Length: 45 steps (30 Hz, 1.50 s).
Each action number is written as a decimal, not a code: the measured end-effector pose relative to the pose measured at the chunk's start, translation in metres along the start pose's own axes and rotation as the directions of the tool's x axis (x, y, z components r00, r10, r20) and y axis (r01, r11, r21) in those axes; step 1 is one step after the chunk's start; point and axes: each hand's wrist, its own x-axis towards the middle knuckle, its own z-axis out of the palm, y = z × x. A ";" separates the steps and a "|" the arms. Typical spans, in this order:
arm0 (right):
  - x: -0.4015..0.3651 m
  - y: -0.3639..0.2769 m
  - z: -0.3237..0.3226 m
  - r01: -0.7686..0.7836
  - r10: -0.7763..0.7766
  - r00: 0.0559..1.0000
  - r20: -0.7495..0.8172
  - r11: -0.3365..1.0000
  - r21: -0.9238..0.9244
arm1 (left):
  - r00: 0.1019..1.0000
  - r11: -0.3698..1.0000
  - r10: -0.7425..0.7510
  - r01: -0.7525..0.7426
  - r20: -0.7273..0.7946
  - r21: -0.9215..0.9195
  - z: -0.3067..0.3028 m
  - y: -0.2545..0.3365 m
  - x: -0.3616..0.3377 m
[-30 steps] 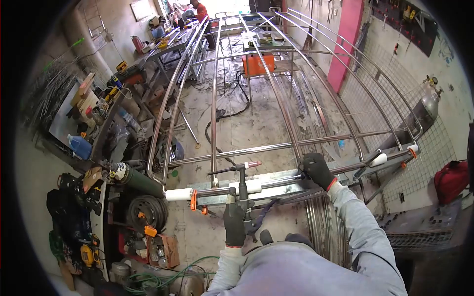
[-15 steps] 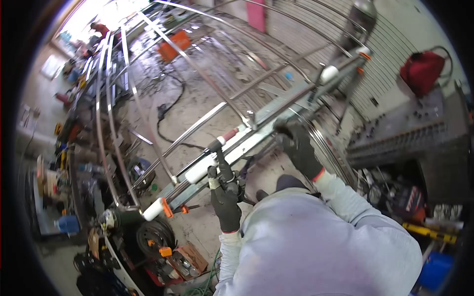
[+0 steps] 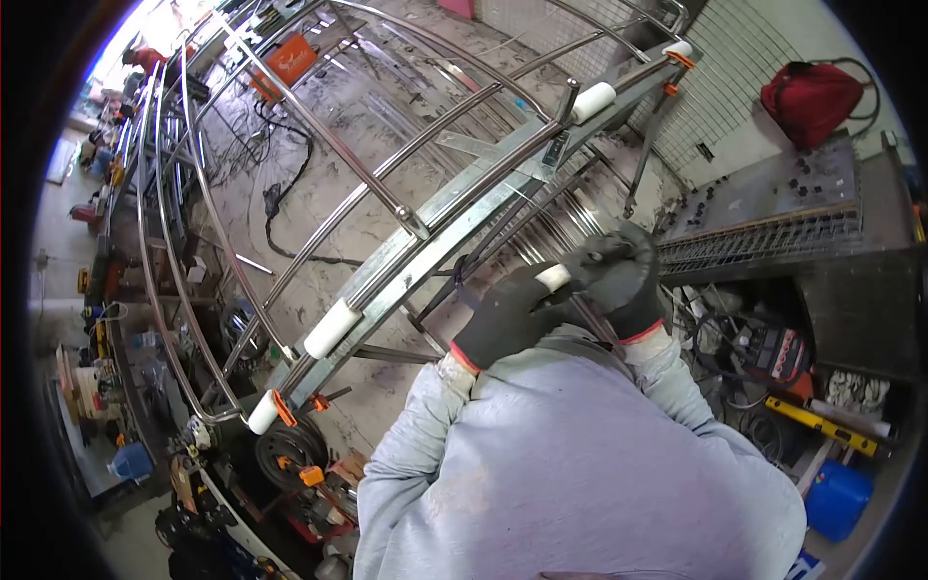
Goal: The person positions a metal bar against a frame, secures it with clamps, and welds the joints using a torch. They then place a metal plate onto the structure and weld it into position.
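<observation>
My left hand point(image 3: 509, 317), in a black glove with a red cuff edge, meets my right hand point(image 3: 623, 280) just in front of my chest. Its fingers are curled in toward the right glove. A short white band point(image 3: 553, 277) shows between the gloves, close along the left hand's fingers. My right hand, gloved the same way, is bent with its fingers folded over toward the left. What they grip is hidden. Beyond them lies a curved frame of shiny metal tubes point(image 3: 358, 166), resting along a flat metal bar point(image 3: 394, 282) with white sleeves point(image 3: 333, 329) on it.
Orange clamps point(image 3: 283, 408) hold the bar's near-left end, with another orange clamp point(image 3: 681, 60) far right. At right are a dark metal bench point(image 3: 802, 266), a red bag point(image 3: 812, 101), a yellow level point(image 3: 822, 425) and a blue container point(image 3: 839, 500). An orange case point(image 3: 290, 60) stands on the floor.
My left hand has left the dark, reddish-tipped tool at the bar and moved right to my right hand. That tool no longer shows. The whole view has shifted.
</observation>
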 end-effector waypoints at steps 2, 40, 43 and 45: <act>-0.004 -0.039 -0.010 0.071 -0.088 0.994 -0.063 0.970 -0.233 | 0.896 0.955 0.284 -0.298 -0.341 0.011 0.007 0.013 0.029; 0.047 -0.182 -0.136 0.015 -0.108 0.957 -0.271 0.945 -0.326 | 0.885 0.773 0.346 -0.082 -0.311 0.629 0.118 -0.011 0.248; 0.035 -0.181 -0.151 -0.002 0.002 1.000 0.001 0.970 -0.241 | 0.811 0.683 0.524 -0.218 -0.260 0.697 0.089 0.043 0.235; 0.036 -0.166 -0.137 0.048 -0.068 0.994 -0.079 0.970 -0.237 | 0.777 0.708 0.580 -0.331 -0.246 0.624 0.075 0.082 0.224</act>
